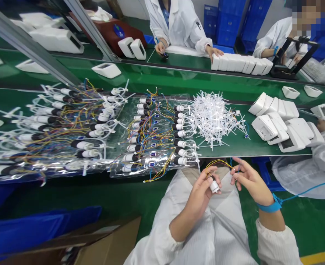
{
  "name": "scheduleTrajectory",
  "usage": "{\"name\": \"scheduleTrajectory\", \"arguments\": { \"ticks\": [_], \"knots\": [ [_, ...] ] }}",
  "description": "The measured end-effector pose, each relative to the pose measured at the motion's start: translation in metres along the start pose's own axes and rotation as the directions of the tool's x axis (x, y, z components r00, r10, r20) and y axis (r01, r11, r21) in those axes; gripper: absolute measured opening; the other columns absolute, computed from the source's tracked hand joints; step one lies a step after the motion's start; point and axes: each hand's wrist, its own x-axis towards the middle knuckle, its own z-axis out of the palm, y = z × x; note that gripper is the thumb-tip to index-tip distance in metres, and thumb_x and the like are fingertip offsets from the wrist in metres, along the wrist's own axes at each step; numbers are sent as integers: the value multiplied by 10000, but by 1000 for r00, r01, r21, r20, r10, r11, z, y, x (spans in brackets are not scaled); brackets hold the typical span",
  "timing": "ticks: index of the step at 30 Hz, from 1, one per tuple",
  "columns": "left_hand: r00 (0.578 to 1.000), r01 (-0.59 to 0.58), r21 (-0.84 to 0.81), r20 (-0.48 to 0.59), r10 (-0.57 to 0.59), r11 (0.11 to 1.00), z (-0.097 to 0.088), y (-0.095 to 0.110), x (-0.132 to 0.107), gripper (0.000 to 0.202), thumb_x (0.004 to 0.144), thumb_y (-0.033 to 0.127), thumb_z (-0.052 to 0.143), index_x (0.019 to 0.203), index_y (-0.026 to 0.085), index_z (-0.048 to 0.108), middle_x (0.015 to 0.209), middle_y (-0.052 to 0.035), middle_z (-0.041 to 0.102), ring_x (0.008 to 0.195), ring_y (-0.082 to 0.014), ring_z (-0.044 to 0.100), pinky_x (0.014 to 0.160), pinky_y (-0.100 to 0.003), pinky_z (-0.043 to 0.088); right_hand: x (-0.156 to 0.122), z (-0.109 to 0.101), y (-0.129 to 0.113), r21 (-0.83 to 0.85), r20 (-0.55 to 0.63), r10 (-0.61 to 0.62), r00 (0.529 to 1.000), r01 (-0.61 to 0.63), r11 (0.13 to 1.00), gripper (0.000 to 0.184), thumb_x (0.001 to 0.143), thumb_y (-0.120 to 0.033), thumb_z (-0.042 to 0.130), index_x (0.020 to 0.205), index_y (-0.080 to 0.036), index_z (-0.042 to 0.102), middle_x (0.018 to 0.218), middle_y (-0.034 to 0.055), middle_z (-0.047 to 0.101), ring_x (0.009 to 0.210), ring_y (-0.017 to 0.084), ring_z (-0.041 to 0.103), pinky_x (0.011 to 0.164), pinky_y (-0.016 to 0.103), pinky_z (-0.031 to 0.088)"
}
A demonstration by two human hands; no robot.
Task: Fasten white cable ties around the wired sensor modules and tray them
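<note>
My left hand (203, 189) is closed round a small white cylindrical part (214, 186) with yellow and blue wires (220, 162) coming off it. My right hand (249, 178) pinches the far ends of those wires just right of the part, above my lap in a white coat. A blue wrist strap (272, 206) sits on my right wrist. Just beyond my hands, on the green table (242, 145), lies a heap of white cable ties (214, 116).
Rows of wired white-and-black parts on clear plastic (151, 132) cover the table to the left. White plastic housings (278, 123) are stacked at right. A neighbour's sleeve (317, 162) is at far right. Two people in white coats work across the conveyor (151, 75). A cardboard box (104, 246) is at lower left.
</note>
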Motion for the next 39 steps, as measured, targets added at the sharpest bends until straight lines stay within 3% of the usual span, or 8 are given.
{"name": "scheduleTrajectory", "arguments": {
  "ticks": [5, 11, 16, 20, 23, 27, 33, 39],
  "knots": [
    [1000, 16, 69, -8, -15, 997, -5, -5, 2, 439, 913, 415, 853, 1265, 218, 682, 1008, -47, 691, 891, -204, 671, 748, -319, 585, 3, 8, -3, 1, -87, 25, 996, -25, 1000, 609, 949, -521, 868, 1454, -254, 657, 948, 38, 712, 667, 171, 655, 480, 256, 437],
    [994, 106, 137, 20, -109, 985, 1, -11, 4, 323, 937, 474, 833, 1046, 179, 757, 958, -54, 679, 892, -202, 656, 801, -321, 568, 5, 20, 1, -202, -38, 32, 999, -39, 979, 494, 1069, -625, 681, 1350, -243, 816, 740, 14, 666, 629, 182, 566, 586, 322, 471],
    [987, 130, 261, 57, -150, 956, 1, -15, 6, 534, 939, 700, 805, 902, 171, 741, 823, -26, 653, 675, -151, 598, 630, -278, 511, 9, 29, 1, -262, -27, -66, 997, 57, 963, 451, 1044, -652, 695, 1104, -251, 892, 849, 42, 715, 626, 178, 601, 629, 346, 503],
    [974, 214, 280, 9, -225, 936, -1, -14, 5, 656, 961, 823, 695, 924, 169, 735, 752, 3, 608, 497, -99, 488, 445, -249, 325, 10, 29, 4, -274, -15, -18, 1000, 13, 962, 557, 1074, -636, 645, 733, -219, 786, 583, 7, 612, 543, 171, 563, 632, 343, 493],
    [969, 243, 215, -9, -247, 946, -2, -12, 4, 624, 965, 783, 720, 1008, 161, 740, 806, -5, 631, 531, -99, 504, 462, -248, 323, 10, 27, 9, -211, -45, 48, 998, -56, 976, 423, 1044, -602, 690, 1006, -211, 848, 621, -1, 663, 530, 172, 573, 571, 326, 472],
    [972, 235, 90, -26, -234, 968, -3, -12, 2, 404, 859, 361, 873, 1183, 198, 696, 1005, -44, 728, 814, -178, 669, 631, -263, 477, 10, 23, 18, -118, -97, 78, 992, -89, 989, 511, 1012, -565, 721, 1391, -227, 781, 932, 65, 794, 630, 192, 662, 544, 325, 510],
    [960, 268, -59, -68, -271, 962, -3, -12, 1, 316, 739, 221, 849, 1003, 194, 678, 1213, -105, 740, 1039, -236, 714, 739, -282, 521, 7, 17, 15, -223, -117, -5, 993, -21, 975, 408, 1023, -541, 716, 1256, -239, 860, 709, 18, 707, 548, 180, 564, 569, 347, 492],
    [966, 257, 146, -68, -249, 955, -2, -12, 0, 479, 873, 510, 919, 1141, 197, 675, 1095, -38, 701, 632, -71, 513, 535, -220, 300, 4, 25, 7, -333, -88, -56, 995, 23, 943, 420, 1074, -544, 651, 861, -245, 854, 595, 6, 620, 599, 199, 605, 674, 362, 521]
  ]
}}
